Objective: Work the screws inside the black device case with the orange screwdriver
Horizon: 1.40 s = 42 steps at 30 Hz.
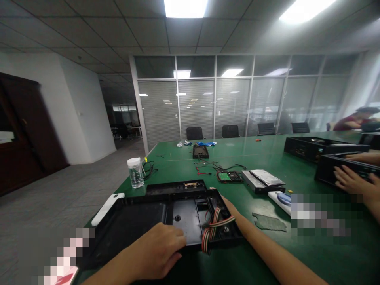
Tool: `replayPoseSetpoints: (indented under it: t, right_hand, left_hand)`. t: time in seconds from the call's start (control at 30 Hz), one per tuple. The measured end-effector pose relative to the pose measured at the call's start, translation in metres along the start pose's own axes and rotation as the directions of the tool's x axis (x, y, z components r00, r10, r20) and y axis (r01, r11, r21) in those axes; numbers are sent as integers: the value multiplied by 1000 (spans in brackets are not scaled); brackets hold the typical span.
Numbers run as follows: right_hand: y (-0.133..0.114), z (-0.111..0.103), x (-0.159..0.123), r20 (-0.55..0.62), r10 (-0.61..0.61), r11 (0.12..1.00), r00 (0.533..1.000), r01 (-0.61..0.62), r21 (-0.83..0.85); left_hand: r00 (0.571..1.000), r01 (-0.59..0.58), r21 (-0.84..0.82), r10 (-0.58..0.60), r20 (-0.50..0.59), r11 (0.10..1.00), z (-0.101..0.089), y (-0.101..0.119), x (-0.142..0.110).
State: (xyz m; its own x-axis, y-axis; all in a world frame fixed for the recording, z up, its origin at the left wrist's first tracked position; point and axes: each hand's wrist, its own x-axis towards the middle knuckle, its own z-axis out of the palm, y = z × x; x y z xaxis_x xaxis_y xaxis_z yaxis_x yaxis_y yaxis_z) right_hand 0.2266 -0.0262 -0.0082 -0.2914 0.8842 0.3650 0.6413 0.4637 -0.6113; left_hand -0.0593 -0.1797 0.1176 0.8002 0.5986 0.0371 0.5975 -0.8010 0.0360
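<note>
A shallow black electronics casing (142, 215) lies in front of me on the green table, its inside facing up. Striped ribbon cables (210, 233) spill over its front right edge. My left hand (160, 247) is at the casing's front edge, fingers curled in; whatever is in them, if anything, is hidden. Around the far right corner of the casing reaches my right hand (229, 206), gripping its side, with most fingers hidden behind the wall. Just beyond the casing lies a black panel (175, 187) with a brass-coloured strip.
A clear bottle with a white lid (135, 174) stands at the left edge. Beyond lie a green circuit board (227, 176), a silver drive unit (263, 180) and loose cables (234, 166). At right, a co-worker's hands touch a black box (326, 168); another black case (305, 150) sits behind.
</note>
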Motion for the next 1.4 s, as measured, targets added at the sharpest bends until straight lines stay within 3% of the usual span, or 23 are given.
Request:
replayPoseSetpoints:
  t: [0.23,0.33,0.4,0.5,0.6,0.73,0.8,0.87,0.9,1.0,1.07,1.17,1.3,1.4]
  right_hand:
    - [59,-44,-1,-192,106,927,976,-166,-336]
    - [66,-49,1,-213,221,961,952,-250,-119]
    - [60,-43,3,-145,272,960,951,-258,107]
    - [41,-25,4,-48,199,947,979,-180,264]
    - [20,-11,1,3,106,983,994,-105,150]
    - [2,-4,-7,57,60,978,997,-47,-204]
    - [-4,-4,-9,88,61,937,994,-27,-349]
    - [-9,-5,-11,103,78,894,992,-24,-448]
    - [-10,-5,-11,102,92,876,990,-32,-482]
    - [-10,-6,-11,73,136,829,988,-73,-554]
    - [-6,-7,-10,33,167,805,985,-117,-582]
    - [3,-9,-7,-47,215,813,975,-206,-545]
    - [10,-12,-3,-92,220,902,971,-238,-361]
    - [6,-11,-3,-92,161,954,983,-179,-241]
  left_hand:
    - [1000,15,-61,-15,2,998,33,8,-19]
    - [999,-11,-28,12,32,1000,53,5,-16]
    - [995,-34,-5,34,90,999,64,1,-12]
    - [992,-29,-10,30,121,1000,73,-5,-8]
    - [995,48,-34,-45,92,998,72,-14,-3]
    - [986,142,-67,-135,100,988,60,-43,15]
    - [982,186,-28,-187,-28,982,55,-66,30]
    - [953,249,40,-238,-189,968,55,-92,43]
    - [937,292,66,-272,-218,954,57,-105,49]
    - [946,320,50,-316,-72,946,68,-137,60]
    - [956,294,15,-294,-6,956,75,-150,62]
    - [962,273,-5,-273,-17,962,80,-158,63]
    - [959,285,24,-285,-1,958,73,-153,67]
    - [987,149,146,-138,-80,978,66,-140,76]
